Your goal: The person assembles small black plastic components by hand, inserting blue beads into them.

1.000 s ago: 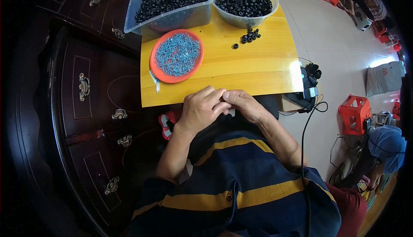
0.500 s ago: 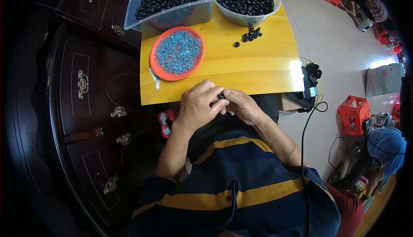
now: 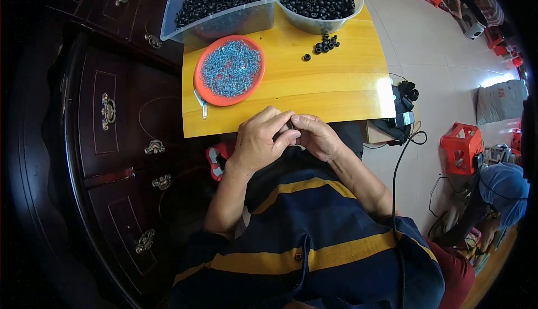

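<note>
Left hand: its grip is holding a black piece between thumb and finger, near the tabletop edge.
Right hand: it is almost meeting the left (I cannot tell if its grip is also holding).
Plate: it is carrying blue bits.

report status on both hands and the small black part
Left hand and right hand together, fingertips meeting. Small black part held there, mostly covered. Hands themselves block full view.
</note>
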The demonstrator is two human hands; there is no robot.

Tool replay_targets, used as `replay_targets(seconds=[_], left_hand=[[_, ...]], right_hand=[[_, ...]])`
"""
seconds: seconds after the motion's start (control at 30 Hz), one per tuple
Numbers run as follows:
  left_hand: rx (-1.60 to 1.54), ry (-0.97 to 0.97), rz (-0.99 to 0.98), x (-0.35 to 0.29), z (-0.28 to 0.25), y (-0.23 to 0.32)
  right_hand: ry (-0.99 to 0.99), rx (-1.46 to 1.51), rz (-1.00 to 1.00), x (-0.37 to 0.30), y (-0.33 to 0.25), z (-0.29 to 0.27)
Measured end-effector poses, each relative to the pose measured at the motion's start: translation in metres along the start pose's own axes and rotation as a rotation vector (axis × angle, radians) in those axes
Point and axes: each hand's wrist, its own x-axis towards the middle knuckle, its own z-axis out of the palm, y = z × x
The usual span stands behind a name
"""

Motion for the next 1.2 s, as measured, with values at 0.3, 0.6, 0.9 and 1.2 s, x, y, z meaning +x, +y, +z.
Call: replay_targets(seconds=[0.3, 0.6, 0.9, 1.2], left_hand=[[-0.138, 0.189, 0.008, -0.002, 0.009, 0.004], [-0.101, 0.353, 0.029, -0.006, 0.011, 0.001], [-0.083, 0.302, -0.015, -0.006, 0.007, 0.016], [-0.443, 0.244, -0.214, -0.013, -0.002, 0.022]], right_hand=[[0.011, 0.248, -0.029, 0.0, -0.002, 0.007], [-0.028, 0.256, -0.056, 0.001, 0.001, 0.004], [0.043, 0.124, -0.15, -0.001, -0.002, 0.009], [-0.035, 0.051, -0.23, -0.01, -0.009, 0.016]])
